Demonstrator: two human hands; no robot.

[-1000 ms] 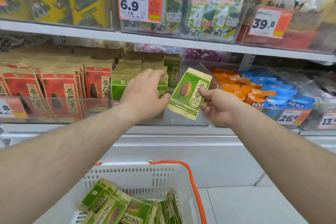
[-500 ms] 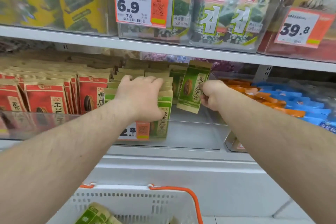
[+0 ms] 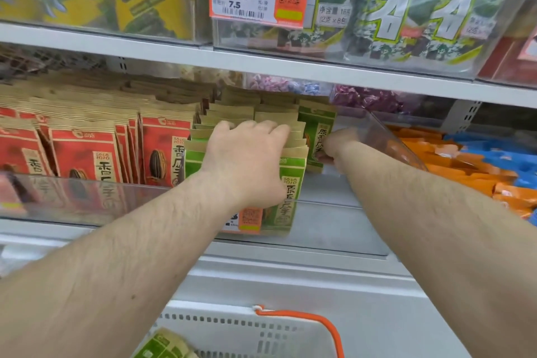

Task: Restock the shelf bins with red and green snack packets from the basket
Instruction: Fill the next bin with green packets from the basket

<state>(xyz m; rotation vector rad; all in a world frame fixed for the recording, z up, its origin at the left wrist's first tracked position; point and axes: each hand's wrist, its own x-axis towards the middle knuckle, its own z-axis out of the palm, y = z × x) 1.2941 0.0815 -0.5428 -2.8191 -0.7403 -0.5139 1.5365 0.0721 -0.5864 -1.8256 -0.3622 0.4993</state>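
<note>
One view is available, the head camera, so all hazards below are read from it.

Head view, grip state. The left hand (image 3: pixel 247 163) lies over the top edges of the green packet stack (image 3: pixel 287 183), fingers hooked over the front packets and drawing them forward. The right hand (image 3: pixel 334 148) pinches a single green packet (image 3: pixel 316 131) by its lower right edge and holds it upright at the right end of the stack, inside the clear bin (image 3: pixel 386 139).

Head view, location of stock. Red packets (image 3: pixel 87 154) fill the compartment immediately left of the green stack. The basket (image 3: pixel 290 328) sits below, with at least one more green packet (image 3: pixel 162 346) visible at its rim.

Likely faults:

1. Misfiling. The held packet stands beside the stack, not clearly between two packets. If released here, it may lean against the bin's angled side wall or fall flat into the open floor space to the right.
2. Stack collapse. The left hand bears the forward lean of the stack. Lifting it too early would probably let the packets spring back or topple.
3. Crumpling. Pushing the thin packet down against packed neighbours could fold its top edge.
4. Spillover. Excess sideways force may push green packets into the red compartment; the divider between them cannot be made out.
</note>
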